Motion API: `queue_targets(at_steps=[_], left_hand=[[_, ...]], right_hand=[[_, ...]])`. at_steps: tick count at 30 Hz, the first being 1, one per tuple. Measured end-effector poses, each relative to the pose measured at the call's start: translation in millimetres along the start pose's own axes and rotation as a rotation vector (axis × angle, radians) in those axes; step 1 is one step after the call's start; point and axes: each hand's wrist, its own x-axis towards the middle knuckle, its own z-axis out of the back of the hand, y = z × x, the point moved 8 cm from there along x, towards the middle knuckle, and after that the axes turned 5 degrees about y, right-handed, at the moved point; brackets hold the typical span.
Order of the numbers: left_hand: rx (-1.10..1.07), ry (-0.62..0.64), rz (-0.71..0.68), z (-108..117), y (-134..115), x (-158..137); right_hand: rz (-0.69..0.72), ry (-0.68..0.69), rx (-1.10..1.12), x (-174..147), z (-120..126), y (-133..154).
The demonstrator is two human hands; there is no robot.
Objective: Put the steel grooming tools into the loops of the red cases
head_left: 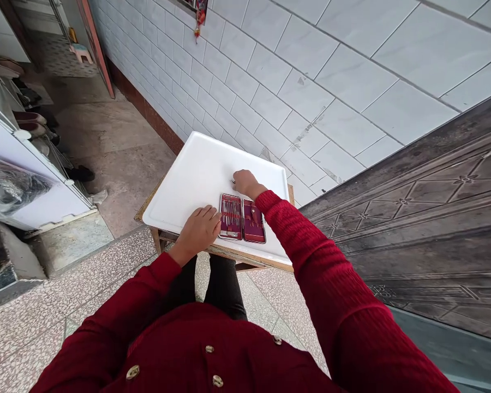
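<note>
An open manicure set case (242, 232) with a dark red lining lies on the white tray-like tabletop (188, 180). Slim metal tools (231, 212) stand in a row in its left half, and a few more sit in the right half around a snap strap. Beside the case's left edge, my left hand (200, 226) rests flat with its fingers stretched out, the fingertips touching or very near the case. Just beyond the case, my right hand (245, 182) is closed low over the white surface. A tiny dark metallic bit shows at its fingertips, too small to name.
A grey tiled wall (265, 76) runs along the table's far side. To the right stands a carved dark door panel (409, 218). A shoe rack (36, 131) and a white cabinet (33, 185) are on the left. The table's wooden edge (245, 256) faces me.
</note>
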Motion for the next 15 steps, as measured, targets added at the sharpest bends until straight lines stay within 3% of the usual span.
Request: queue_targets(at_steps=[4, 8, 11, 15], left_hand=[[0.002, 0.009, -0.013, 0.2, -1.5, 0.9], [-0.012, 0.010, -0.007, 1.6, -1.9, 1.8], [-0.025, 0.026, -0.002, 0.6, -2.0, 2.4], [-0.019, 0.041, 0.004, -1.0, -1.7, 2.5]], right_hand=[[0.028, -0.052, -0.037, -20.0, 2.5, 3.9], [0.144, -0.122, -0.067, -68.5, 1.3, 16.5], [0.309, -0.063, -0.094, -109.7, -12.9, 35.4], [0.425, 0.000, -0.161, -143.8, -30.4, 51.6]])
